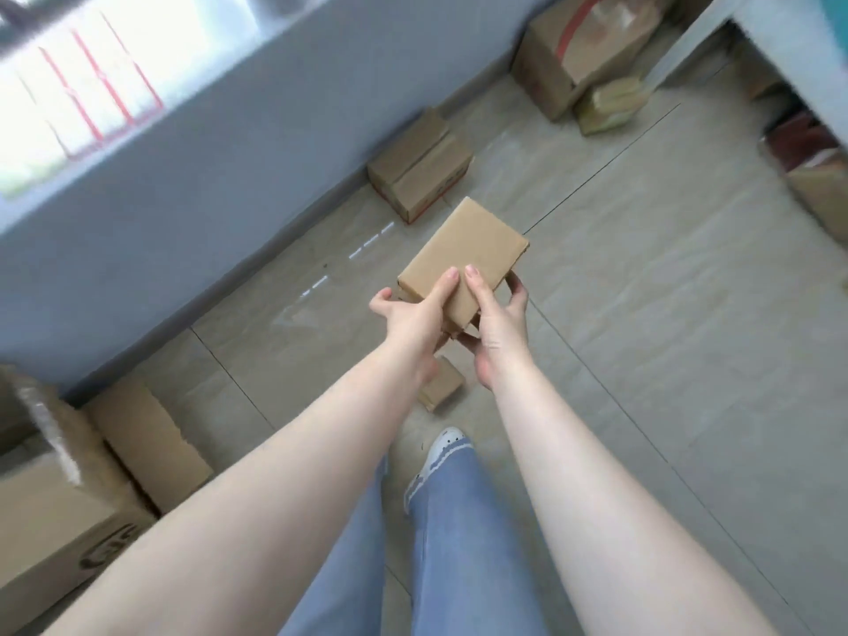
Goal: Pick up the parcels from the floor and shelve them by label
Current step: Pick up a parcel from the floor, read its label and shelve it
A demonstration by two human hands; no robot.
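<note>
A flat brown cardboard parcel [465,250] is held in the air above the tiled floor, plain top face up with no label showing. My left hand [413,314] grips its near left corner, thumb on top. My right hand [498,323] grips the near right corner, thumb on top and fingers underneath. A small brown parcel [443,383] lies on the floor just below my hands, partly hidden by my left wrist. Another taped parcel [420,169] lies on the floor by the wall beyond the held one.
A grey wall [183,185] runs along the left. Large cartons [64,488] stand at the near left. A big taped carton [578,48] and a small box [610,103] lie at the far right, beside a shelf frame [789,52]. My foot [447,452] is on the tiles.
</note>
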